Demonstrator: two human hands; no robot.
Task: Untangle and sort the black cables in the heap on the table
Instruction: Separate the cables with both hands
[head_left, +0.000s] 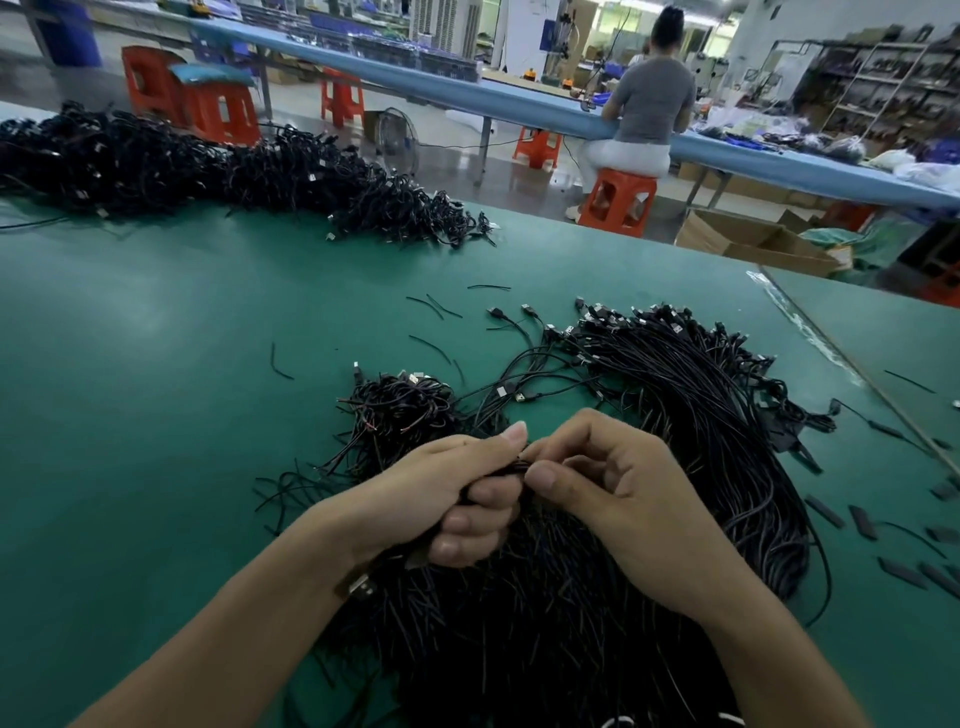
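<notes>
- Left hand (457, 493): fist wrapped round a bunch of black cables (511, 467), thumb laid on top. The bunch's tips show at the thumb; its length drops toward us into the heap (545, 623) on the green worktop (156, 389).
- Right hand (613, 493): thumb and forefinger pinch at those tips, touching the left thumb. The other fingers are curled in and hold nothing we can make out.
- We cannot tell which single strand is pinched; the tips are too fine and partly hidden.
- Key relation: just right of the right hand lie the combed cables (701, 395), long axis running away from us, USB plugs (644, 317) at the far end.
- We judge that a freed strand would go right and away, laid along that axis. The right hand is nearer.
- A small tangle (400, 410) sits beyond the left hand, nearer that side.
- A second heap (234, 171) lies well apart at the far left edge.
</notes>
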